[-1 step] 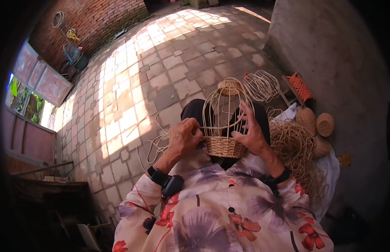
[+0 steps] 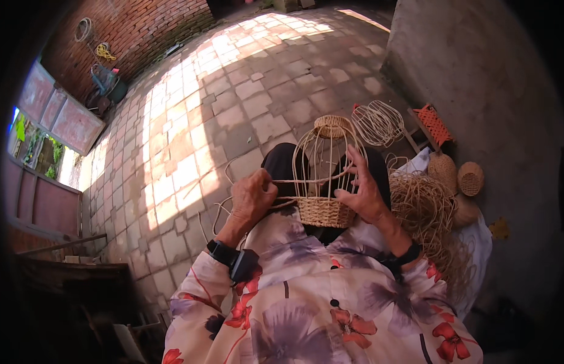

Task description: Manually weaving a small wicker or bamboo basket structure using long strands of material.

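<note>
By the knees [image 2: 278, 162], L hand [image 2: 253, 197] had strand [image 2: 288, 181] w/ fingers curled tight; R hand [image 2: 363, 193], fingers spread, touched basket [image 2: 326, 212]. Too hard a pull could've bent uprights [image 2: 304, 159].

I see a grey-pink paved floor [image 2: 251, 88] bearing thin tan cane strands [image 2: 217, 213], a round pale cane coil [image 2: 379, 124] and a crumpled white cloth [image 2: 478, 258].

Head-worn fisheye is looking down over shirt [image 2: 294, 303], facing left hand [image 2: 253, 195] and right hand [image 2: 365, 197] nearby, reaching paved floor [image 2: 270, 127] beyond
</note>
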A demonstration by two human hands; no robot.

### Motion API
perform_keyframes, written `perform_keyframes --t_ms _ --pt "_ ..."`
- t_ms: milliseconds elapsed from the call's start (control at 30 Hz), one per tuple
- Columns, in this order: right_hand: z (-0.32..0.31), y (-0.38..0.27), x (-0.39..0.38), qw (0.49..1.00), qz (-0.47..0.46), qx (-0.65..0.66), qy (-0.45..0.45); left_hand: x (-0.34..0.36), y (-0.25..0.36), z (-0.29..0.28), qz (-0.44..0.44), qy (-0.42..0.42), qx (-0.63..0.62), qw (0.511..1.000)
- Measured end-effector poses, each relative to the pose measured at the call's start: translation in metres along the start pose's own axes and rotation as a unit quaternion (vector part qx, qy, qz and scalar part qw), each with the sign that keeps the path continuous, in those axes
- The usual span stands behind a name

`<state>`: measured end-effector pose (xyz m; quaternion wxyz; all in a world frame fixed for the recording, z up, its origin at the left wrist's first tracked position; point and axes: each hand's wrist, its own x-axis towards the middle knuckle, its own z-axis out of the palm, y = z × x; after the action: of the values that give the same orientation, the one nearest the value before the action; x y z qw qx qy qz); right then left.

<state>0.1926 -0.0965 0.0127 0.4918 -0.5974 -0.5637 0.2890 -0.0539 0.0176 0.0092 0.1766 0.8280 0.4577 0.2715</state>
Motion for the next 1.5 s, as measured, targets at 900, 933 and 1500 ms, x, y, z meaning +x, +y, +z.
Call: perform_keyframes --t_ms 900,933,1500 --pt "0.001 0.004 -0.002 0.999 0.029 0.016 -0.001 -0.001 -0.003 -0.029 0.108 -0.033 -0.034 0.993" --pt "0.003 0.004 -0.001 1.000 0.027 0.016 -0.002 -0.001 0.011 -0.021 0.131 -0.045 -0.049 0.989" --pt "-0.004 0.004 -0.001 0.997 0.021 0.053 -0.048 -0.085 -0.268 -0.158 -0.429 -0.059 0.431 0.792"
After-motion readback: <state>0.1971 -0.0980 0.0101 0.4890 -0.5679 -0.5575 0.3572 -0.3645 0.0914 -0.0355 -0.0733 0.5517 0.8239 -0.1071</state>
